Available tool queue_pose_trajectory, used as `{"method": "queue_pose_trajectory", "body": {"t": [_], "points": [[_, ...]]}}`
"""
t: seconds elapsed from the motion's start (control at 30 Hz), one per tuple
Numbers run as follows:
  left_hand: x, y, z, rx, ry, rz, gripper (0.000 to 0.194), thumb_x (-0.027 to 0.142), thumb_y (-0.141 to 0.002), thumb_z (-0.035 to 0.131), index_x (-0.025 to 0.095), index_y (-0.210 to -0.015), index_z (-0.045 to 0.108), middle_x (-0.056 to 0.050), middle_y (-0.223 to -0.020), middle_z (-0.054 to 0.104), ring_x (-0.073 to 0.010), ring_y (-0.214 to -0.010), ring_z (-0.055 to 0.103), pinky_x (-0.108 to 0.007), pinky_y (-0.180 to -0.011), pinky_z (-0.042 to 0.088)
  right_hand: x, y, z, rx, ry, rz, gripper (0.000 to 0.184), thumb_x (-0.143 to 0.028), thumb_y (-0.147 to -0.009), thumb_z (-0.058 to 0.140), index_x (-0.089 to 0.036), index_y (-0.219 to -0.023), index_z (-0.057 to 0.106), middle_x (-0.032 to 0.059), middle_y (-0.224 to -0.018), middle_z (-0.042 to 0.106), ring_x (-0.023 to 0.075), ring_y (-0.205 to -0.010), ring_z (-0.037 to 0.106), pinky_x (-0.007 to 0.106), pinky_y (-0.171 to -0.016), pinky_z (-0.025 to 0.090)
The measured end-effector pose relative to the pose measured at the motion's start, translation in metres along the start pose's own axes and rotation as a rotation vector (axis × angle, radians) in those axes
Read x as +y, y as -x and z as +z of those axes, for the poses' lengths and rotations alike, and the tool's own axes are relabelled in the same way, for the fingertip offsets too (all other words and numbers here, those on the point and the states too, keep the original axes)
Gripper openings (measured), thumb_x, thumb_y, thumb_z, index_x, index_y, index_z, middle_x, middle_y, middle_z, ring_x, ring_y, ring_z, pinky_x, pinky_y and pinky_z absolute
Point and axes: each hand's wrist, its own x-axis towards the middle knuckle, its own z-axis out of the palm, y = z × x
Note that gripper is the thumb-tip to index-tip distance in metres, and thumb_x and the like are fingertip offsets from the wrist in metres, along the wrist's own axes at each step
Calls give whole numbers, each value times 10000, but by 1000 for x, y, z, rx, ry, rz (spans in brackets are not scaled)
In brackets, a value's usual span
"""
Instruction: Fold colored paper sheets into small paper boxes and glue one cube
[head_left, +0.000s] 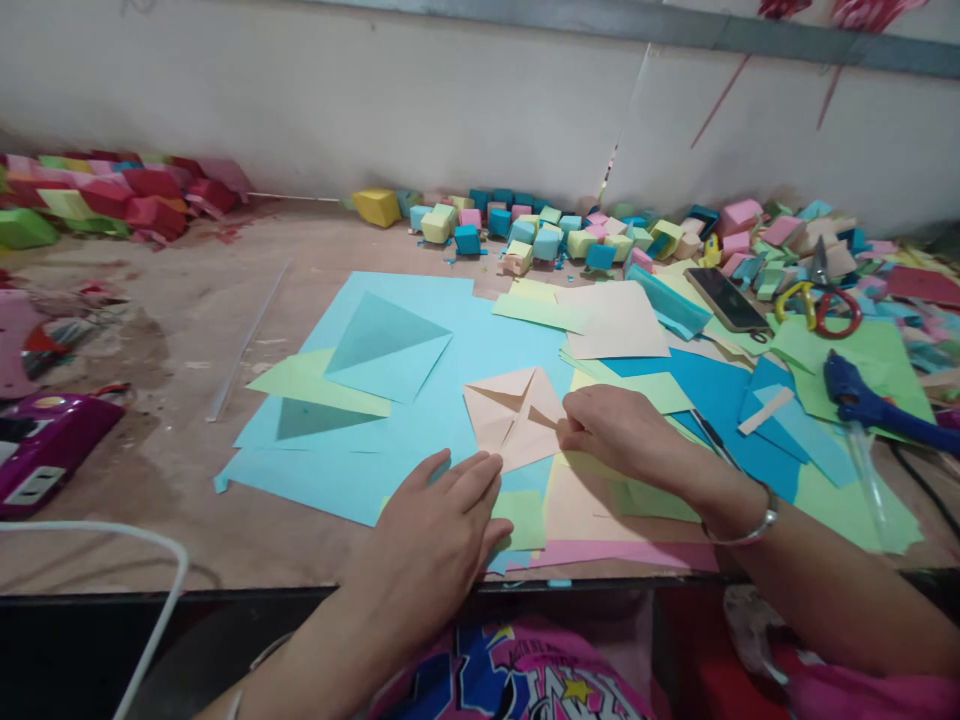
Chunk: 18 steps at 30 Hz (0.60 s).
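A square of peach paper (491,400), its corners folded in to the middle, lies on large light-blue sheets (420,300). My left hand (442,525) rests flat with fingers stretched out, fingertips on the paper's near corner. At the right corner, my right hand (626,430) is closed, its thumb and curled fingers on the paper's edge; the exact grip is partly hidden. Left of it lie a creased light-blue square (401,365) and a light-green folded piece (330,385). More peach, green and yellow sheets lie under my right wrist.
Many small paper boxes (525,230) line the wall, with red and pink ones (150,195) at far left. To the right are a phone (726,298), scissors (819,305) and a blue glue gun (862,395). A purple power strip (56,440) and white cable (169,545) sit left.
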Motion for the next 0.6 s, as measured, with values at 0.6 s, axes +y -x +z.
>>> {"method": "queue_pose_trajectory", "body": {"t": [0.6], "points": [[-28, 53, -11, 206, -9, -60, 218, 233, -964, 485, 200, -1044, 684, -48, -1087, 727, -215, -1057, 641, -418, -956, 457, -1, 3, -1, -23, -50, 17, 201, -137, -762, 516, -189, -610, 396, -6, -626, 511, 111, -570, 341, 271, -527, 169]]}}
